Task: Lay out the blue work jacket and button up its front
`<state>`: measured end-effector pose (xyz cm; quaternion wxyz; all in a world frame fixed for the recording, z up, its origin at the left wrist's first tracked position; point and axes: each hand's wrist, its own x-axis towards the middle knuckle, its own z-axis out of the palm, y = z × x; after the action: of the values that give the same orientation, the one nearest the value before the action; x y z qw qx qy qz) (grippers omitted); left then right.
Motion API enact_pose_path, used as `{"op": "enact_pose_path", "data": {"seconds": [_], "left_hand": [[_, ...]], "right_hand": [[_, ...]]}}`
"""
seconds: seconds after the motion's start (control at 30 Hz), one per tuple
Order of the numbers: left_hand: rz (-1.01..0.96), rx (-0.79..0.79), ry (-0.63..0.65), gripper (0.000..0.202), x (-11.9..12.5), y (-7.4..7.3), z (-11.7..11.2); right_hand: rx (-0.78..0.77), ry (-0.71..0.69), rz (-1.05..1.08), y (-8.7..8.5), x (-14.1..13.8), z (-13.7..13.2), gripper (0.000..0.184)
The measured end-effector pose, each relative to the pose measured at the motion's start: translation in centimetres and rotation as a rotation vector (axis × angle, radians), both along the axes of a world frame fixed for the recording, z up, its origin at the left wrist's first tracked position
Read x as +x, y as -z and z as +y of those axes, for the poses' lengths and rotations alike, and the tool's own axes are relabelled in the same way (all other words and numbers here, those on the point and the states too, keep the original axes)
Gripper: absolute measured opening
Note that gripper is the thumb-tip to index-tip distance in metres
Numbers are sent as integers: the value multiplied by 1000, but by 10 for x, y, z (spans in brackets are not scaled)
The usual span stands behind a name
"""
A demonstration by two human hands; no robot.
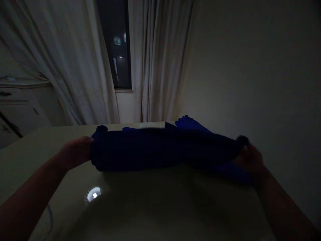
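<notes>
A dark blue cloth (155,149) stretches across the table (150,204) mid-frame; it looks soft, light and limp, best held at its bunched ends. The right hand (249,160) grips one end with closed fingers; the left hand (77,152) touches the other, its fingers hidden.

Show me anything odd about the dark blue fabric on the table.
The long dark blue fabric bundle looks uneven: a crumpled bright blue flap sticks up behind it, and a loose edge trails below the right hand.
</notes>
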<state>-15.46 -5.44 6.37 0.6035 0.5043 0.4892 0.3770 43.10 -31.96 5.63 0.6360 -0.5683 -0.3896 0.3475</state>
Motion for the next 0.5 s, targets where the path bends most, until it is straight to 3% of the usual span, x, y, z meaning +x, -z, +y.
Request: {"op": "enact_pose_path", "data": {"seconds": [0.03, 0.1, 0.17, 0.2, 0.27, 0.33, 0.43, 0.5], "left_hand": [[43, -65, 144, 32, -12, -8, -3], [73, -201, 466, 56, -21, -20, -5], [154, -223, 690, 79, -9, -21, -6], [218, -190, 737, 84, 3, -17, -6], [364, -1, 715, 75, 37, 0, -6], [547, 315, 627, 55, 75, 30, -7], [885, 734, 471, 30, 118, 83, -11], [1031, 899, 322, 22, 132, 115, -14]], "right_hand": [[-29, -46, 29, -5, 6, -21, 88], [-71, -113, -1, -16, 10, -41, 104], [-144, -178, -127, -24, 1, -34, 90], [-198, -222, -215, -26, -8, -22, 78], [-288, -321, -423, -23, -34, 14, 59], [-262, -389, -658, -10, -69, 59, 47], [-149, -372, -979, 24, -135, 127, 35], [-117, -351, -1177, 51, -180, 164, 41]]}}
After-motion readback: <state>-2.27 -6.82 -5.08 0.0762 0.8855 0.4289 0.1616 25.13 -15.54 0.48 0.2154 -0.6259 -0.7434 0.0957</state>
